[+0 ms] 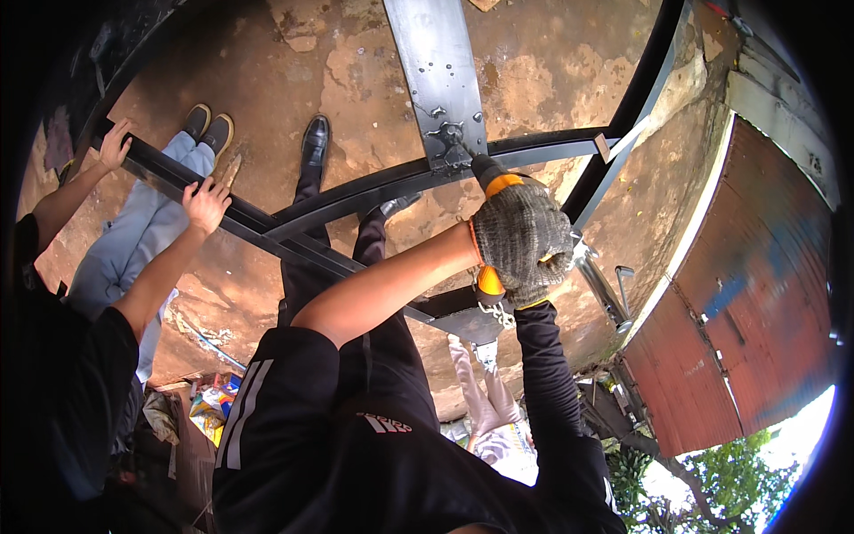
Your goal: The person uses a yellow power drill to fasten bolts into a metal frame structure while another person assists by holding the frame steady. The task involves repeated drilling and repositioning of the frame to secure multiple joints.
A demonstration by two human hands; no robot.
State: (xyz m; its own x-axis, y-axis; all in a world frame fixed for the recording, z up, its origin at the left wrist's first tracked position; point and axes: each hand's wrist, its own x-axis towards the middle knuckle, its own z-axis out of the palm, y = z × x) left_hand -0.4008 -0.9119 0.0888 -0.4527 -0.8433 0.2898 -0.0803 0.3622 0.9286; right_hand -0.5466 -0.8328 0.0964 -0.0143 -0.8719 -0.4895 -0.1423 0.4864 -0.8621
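Observation:
Both my hands, in grey knit gloves, are closed around an orange-and-black power drill [504, 183]. My left hand [509, 227] wraps its body, while my right hand [541, 271] overlaps it from behind and hides much of the tool. The drill's dark front end points at a flat, dark metal plate [436, 62]. Where its tip meets the plate, dark wet spots show around it. Under the plate runs a black steel crossbar [374, 185] of a larger frame. An orange part of the drill and a pale chain [498, 313] hang below my gloves.
A co-worker's two hands [206, 205] rest on the black beam [169, 182] at left. Another long bar [614, 147] rises at right. A metal clamp-like tool [605, 285] hangs near it. A person in light trousers [485, 392] stands below; a rusty sheet-metal wall [729, 294] is at right.

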